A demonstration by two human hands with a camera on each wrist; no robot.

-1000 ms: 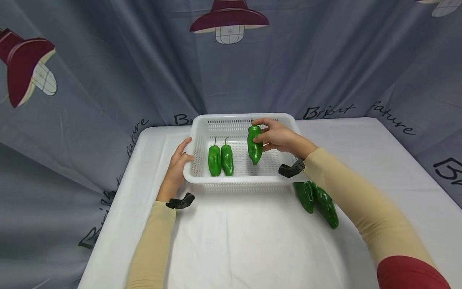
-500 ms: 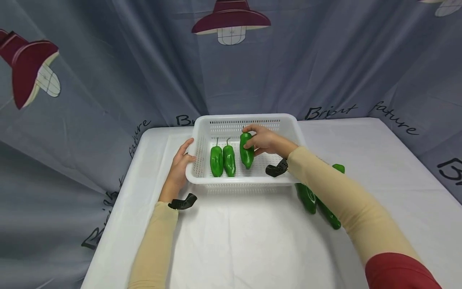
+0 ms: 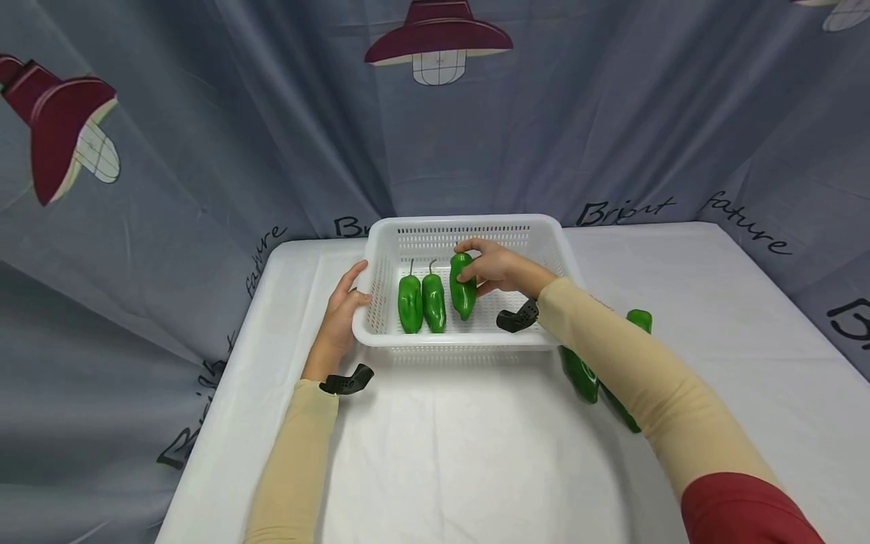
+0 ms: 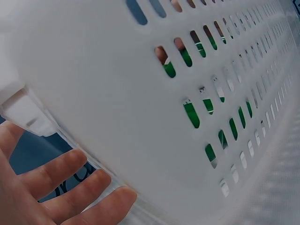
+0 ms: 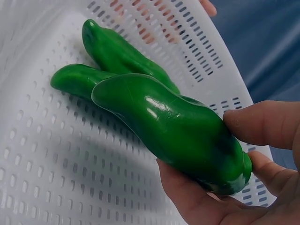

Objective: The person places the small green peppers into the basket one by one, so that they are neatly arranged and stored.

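Observation:
A white perforated plastic basket (image 3: pixel 462 339) stands on the table. My right hand (image 3: pixel 501 269) holds a green pepper (image 3: pixel 464 298) inside it, thumb on one side and fingers on the other near the stem end. Two more green peppers, one at the left (image 3: pixel 410 306) and one beside it (image 3: pixel 433 304), lie side by side in the basket. In the right wrist view the held pepper (image 5: pixel 164 122) overlaps one of them. My left hand (image 3: pixel 337 321) rests at the basket's left side; in the left wrist view its fingers (image 4: pixel 93 187) are spread and fairly straight along the wall.
More green peppers lie on the white-covered table (image 3: pixel 489 453) right of the basket: one in front (image 3: pixel 580 376), another (image 3: pixel 621 409) partly under the right sleeve, and a third (image 3: pixel 640 320) beyond the arm. A grey curtain (image 3: pixel 306 113) hangs behind.
My right hand has carried the held pepper leftward and slightly lower, close to the two peppers in the basket. The left hand has stayed at the basket's side.

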